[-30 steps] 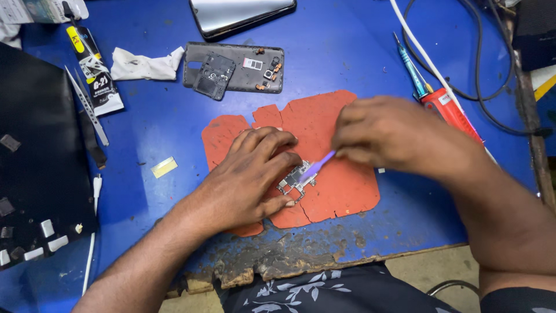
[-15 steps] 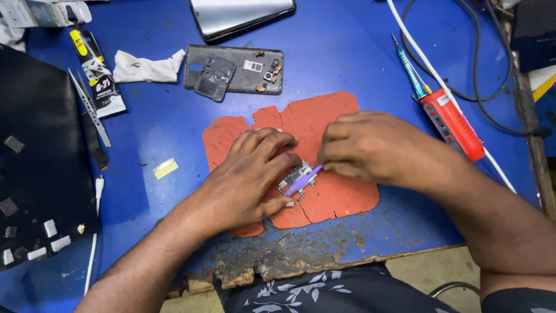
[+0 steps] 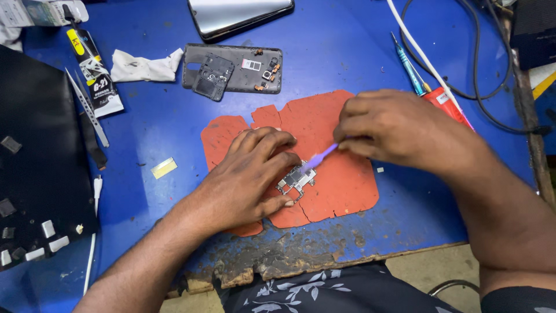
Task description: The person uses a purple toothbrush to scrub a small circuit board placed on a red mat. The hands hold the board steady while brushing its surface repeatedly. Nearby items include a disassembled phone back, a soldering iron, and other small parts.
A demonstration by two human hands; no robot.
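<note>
Far left: a black tray (image 3: 35, 168) with small grey and white bits lies over the left edge of the blue tabletop (image 3: 156, 133); beside it lie a glue tube (image 3: 95, 75), metal tweezers (image 3: 87, 110), a crumpled white tissue (image 3: 145, 65) and a small yellow scrap (image 3: 164, 168).
Left hand: the left hand (image 3: 249, 179) lies palm down on the orange mat (image 3: 341, 174), fingers loosely curled and close together; its fingertips press the small circuit board (image 3: 296, 181) onto the mat, thumb at the board's near edge.
Circuit board: near the middle of the mat, half covered by the left fingers.
Right hand: the right hand (image 3: 394, 124) is closed in a pinch on a thin purple pry tool (image 3: 320, 156), whose tip touches the board's upper right corner.
Above the mat: an opened dark phone body (image 3: 237, 68) and, further back, a silver phone back (image 3: 240, 14).
Right side: a teal screwdriver (image 3: 408, 69), a red tool partly under the right hand, white and black cables (image 3: 463, 69).
Edges: the near edge of the tabletop is chipped and worn just below the mat.
Open room: bare blue surface between the tray and the mat, and to the right of the mat under the right forearm.
</note>
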